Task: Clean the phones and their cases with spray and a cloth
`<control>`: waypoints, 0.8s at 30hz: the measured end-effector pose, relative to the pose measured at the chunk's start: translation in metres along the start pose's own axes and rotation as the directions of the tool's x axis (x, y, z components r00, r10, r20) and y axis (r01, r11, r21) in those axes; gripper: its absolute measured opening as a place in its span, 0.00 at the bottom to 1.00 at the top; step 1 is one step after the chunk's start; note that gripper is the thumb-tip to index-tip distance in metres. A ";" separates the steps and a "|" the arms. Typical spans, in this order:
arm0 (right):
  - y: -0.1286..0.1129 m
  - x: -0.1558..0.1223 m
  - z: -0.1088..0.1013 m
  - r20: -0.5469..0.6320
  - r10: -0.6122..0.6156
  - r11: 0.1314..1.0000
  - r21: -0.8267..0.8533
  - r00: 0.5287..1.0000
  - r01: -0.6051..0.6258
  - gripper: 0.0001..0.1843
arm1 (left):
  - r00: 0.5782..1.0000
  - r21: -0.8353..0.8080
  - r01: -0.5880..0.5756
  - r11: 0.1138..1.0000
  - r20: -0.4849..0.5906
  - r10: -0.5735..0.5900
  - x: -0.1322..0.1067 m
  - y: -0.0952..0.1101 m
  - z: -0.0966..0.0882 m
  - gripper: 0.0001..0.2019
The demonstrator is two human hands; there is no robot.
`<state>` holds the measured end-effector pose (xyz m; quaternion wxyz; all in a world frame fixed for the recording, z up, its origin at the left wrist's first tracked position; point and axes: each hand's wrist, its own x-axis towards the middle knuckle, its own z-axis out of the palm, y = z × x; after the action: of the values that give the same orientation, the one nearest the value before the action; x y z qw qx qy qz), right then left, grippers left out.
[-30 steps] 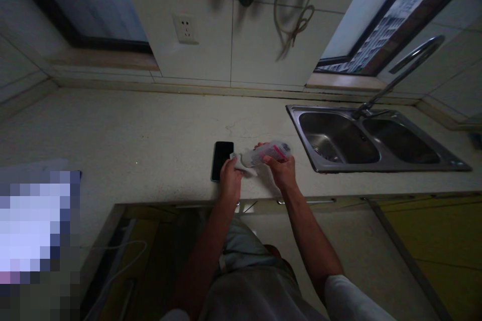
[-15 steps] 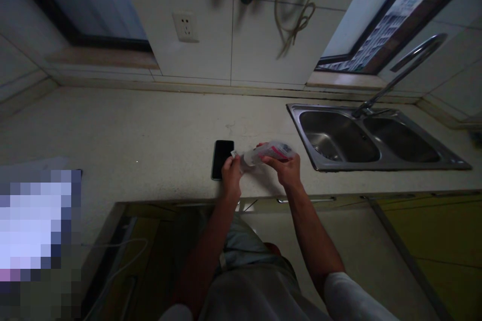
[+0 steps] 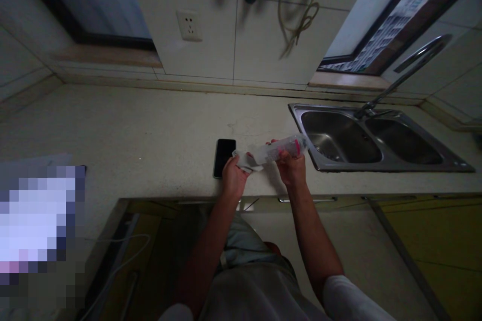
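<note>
My right hand [image 3: 290,166] grips a clear plastic packet with pink print [image 3: 283,148], held tilted just above the counter near the front edge. My left hand [image 3: 233,176] is closed on a white tissue or wipe [image 3: 246,161] at the packet's left end; the white piece hangs between the two hands. A black phone [image 3: 223,157] lies flat on the pale countertop [image 3: 131,140], touching the left side of my left hand's fingers.
A steel double sink [image 3: 371,138] with a curved tap [image 3: 404,74] sits to the right. A wall socket [image 3: 189,25] and hanging cords [image 3: 301,15] are on the tiled wall behind. A blurred patch covers the lower left. Yellow cabinet fronts [image 3: 444,241] run below the counter.
My right hand has lifted and turned the packet toward the sink. More white sheet now shows in my left hand than half a second ago.
</note>
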<state>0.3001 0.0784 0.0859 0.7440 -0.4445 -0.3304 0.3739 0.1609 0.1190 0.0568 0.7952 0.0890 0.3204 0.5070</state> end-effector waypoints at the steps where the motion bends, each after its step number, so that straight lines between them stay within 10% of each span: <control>1: 0.001 0.001 -0.001 -0.006 0.008 1.000 0.011 1.000 -0.008 0.27 | 1.000 0.004 0.004 1.000 0.009 -0.005 -0.001 0.000 0.000 0.08; 24: 0.006 0.007 -0.014 -0.052 -0.030 0.998 0.046 0.998 0.033 0.25 | 0.977 -0.057 0.103 0.993 0.195 -0.090 -0.018 0.015 0.007 0.04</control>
<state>0.3133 0.0802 0.0759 0.7682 -0.4313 -0.3092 0.3582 0.1485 0.1117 0.0773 0.8485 0.0954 0.2292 0.4674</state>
